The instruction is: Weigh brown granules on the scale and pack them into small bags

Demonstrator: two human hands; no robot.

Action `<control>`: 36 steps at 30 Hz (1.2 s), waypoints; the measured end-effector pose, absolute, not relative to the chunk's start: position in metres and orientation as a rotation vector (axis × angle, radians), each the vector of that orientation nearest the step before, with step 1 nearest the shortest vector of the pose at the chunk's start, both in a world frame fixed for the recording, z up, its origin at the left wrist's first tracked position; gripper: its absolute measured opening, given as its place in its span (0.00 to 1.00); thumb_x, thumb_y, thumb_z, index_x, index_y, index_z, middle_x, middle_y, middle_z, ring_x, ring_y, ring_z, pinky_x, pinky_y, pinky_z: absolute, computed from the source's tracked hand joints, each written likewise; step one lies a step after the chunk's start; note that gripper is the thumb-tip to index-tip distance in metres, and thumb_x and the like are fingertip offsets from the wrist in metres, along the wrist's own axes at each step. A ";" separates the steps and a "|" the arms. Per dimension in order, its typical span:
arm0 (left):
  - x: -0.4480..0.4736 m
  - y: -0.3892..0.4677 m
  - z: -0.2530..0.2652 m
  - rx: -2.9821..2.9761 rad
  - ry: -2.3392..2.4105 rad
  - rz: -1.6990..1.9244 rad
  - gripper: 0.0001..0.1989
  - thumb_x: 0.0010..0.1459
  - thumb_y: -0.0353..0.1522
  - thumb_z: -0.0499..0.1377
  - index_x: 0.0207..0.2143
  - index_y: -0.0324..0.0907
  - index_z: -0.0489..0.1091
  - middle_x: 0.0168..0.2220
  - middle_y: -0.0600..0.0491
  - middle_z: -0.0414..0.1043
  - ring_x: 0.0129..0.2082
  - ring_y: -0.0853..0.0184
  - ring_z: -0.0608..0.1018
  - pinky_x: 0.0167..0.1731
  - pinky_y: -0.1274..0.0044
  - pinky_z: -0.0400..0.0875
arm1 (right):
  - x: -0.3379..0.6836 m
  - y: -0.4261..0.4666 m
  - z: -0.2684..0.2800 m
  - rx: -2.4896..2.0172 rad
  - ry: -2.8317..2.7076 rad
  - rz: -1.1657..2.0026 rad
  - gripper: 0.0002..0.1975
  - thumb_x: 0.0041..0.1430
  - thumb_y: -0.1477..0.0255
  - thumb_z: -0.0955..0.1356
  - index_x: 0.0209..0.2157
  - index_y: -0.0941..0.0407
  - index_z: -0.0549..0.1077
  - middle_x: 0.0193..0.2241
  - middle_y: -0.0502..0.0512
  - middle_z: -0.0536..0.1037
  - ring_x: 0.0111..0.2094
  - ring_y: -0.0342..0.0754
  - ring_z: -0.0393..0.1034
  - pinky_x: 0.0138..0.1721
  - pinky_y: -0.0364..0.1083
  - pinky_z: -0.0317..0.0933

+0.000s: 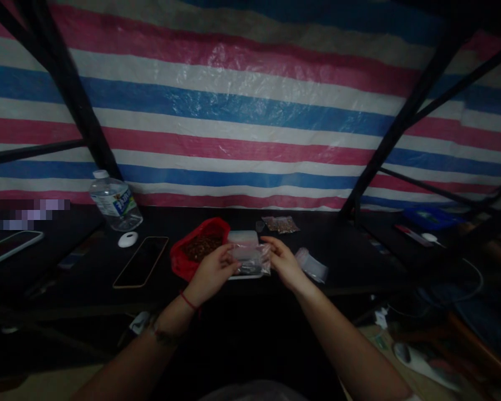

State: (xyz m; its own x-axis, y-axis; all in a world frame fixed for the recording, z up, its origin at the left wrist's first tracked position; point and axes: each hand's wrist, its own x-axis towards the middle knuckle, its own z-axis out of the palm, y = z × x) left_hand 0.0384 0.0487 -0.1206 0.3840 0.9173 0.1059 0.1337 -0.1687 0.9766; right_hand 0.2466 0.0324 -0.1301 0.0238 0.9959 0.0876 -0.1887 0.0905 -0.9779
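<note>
A small clear plastic bag (254,257) is stretched between my two hands. My left hand (211,271) pinches its left side, and my right hand (283,263) has its fingers at the right edge. Under the bag lies a white flat device, perhaps a small scale (242,238), partly covered. Just left of it stands an open red bag (179,256) full of small brown pieces. Behind my right hand are filled clear bags (284,224) with brown bits and a tiny clear cup (259,226). A stack of clear bags (312,266) rests to the right of my right wrist.
On the left of the black table (158,223) are a phone (142,262), a white earbud case (128,239) and a clear bottle (116,203). Dark metal posts (378,145) rise on both sides before a striped plastic sheet (234,111). A blue tray (432,217) sits at the right.
</note>
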 end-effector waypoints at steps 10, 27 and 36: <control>0.197 0.074 -0.121 2.014 0.678 0.542 0.20 0.51 0.33 0.60 0.47 0.38 0.66 0.30 0.52 0.76 0.28 0.67 0.77 0.28 0.78 0.68 | 0.390 -0.016 -0.138 -1.440 -1.211 0.660 0.14 0.46 0.65 0.71 0.36 0.57 0.75 0.32 0.56 0.77 0.30 0.49 0.70 0.33 0.46 0.63; 0.294 0.124 -0.172 2.340 1.008 0.010 0.20 0.35 0.25 0.65 0.36 0.35 0.71 0.35 0.42 0.75 0.35 0.55 0.77 0.31 0.74 0.68 | 0.438 0.017 -0.202 -2.112 -1.638 0.369 0.27 0.46 0.66 0.72 0.51 0.56 0.71 0.51 0.62 0.69 0.53 0.56 0.61 0.52 0.50 0.54; 0.272 0.116 -0.177 2.170 0.910 0.425 0.13 0.51 0.29 0.58 0.41 0.37 0.66 0.39 0.49 0.73 0.38 0.66 0.74 0.35 0.78 0.67 | 0.438 0.016 -0.182 -1.721 -1.671 0.342 0.10 0.51 0.75 0.65 0.36 0.57 0.74 0.33 0.56 0.77 0.36 0.49 0.71 0.41 0.46 0.62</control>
